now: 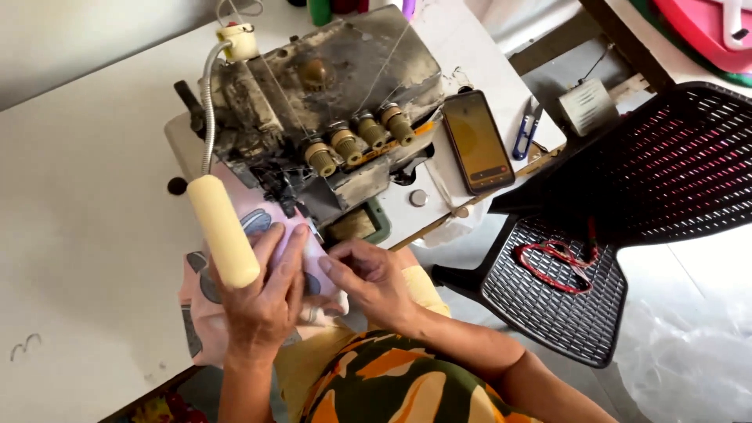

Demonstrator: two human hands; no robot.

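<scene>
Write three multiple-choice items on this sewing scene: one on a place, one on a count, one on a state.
1. Where does the phone lie?
A. on the black chair
B. on the white table, right of the sewing machine
C. in the left hand

2. How many round tension knobs line the sewing machine front?
A. two
B. four
C. six

3. What are the hands doing?
A. both rest on the pink printed cloth
B. both hang free
C. one grips scissors

Answers: 1 B, it lies flat on the white table beside the machine. 2 B, four knobs show in a row. 3 A, left hand and right hand press the pink printed cloth by the needle.
</scene>
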